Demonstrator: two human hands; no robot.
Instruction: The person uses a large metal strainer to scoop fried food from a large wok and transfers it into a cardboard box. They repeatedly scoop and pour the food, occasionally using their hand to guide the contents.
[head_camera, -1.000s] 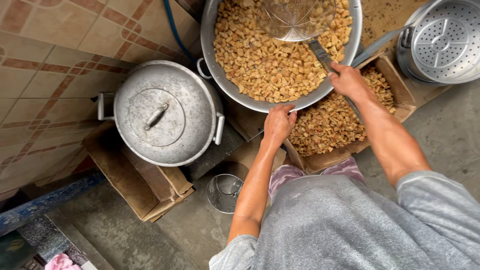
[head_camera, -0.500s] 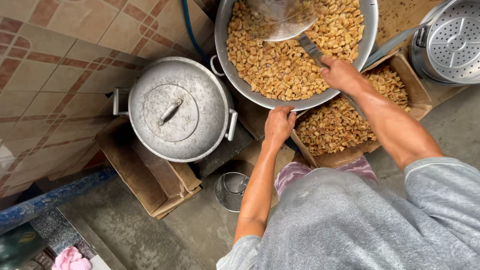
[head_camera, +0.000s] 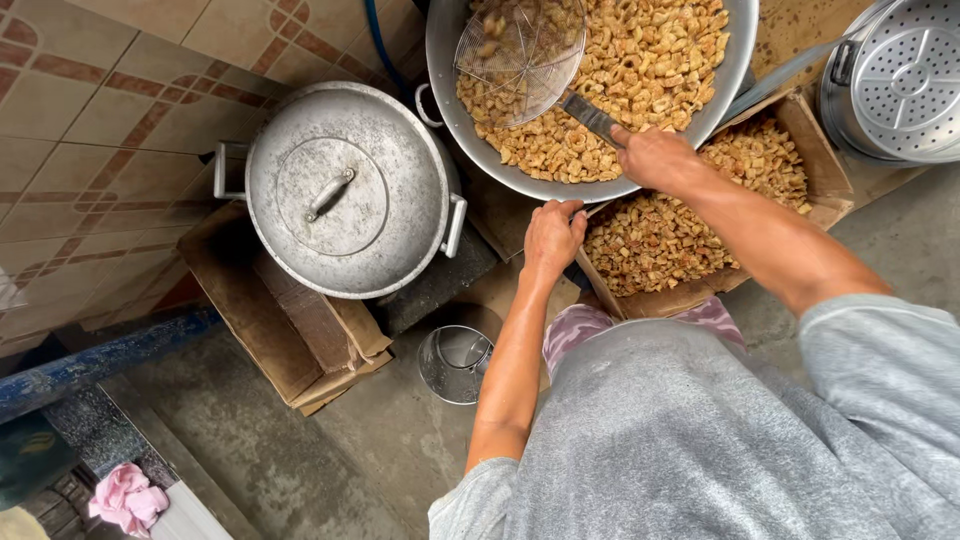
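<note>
Wire skimmer (head_camera: 520, 55), judged light and stiff, was gripped at its handle by right-hand fingers (head_camera: 640, 150), left fingers (head_camera: 560, 215) curled on the basin (head_camera: 470, 130) rim.

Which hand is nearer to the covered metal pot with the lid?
The left hand. It grips the rim of the big pan, just right of the covered pot. The right hand holds the wire skimmer farther right.

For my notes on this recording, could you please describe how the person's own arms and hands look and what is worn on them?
Both hands, the left hand and the right hand, are bare, with no gloves showing. The forearms are uncovered; loose grey sleeves end near the elbows, part of a grey top. No watch or rings can be made out.
</note>
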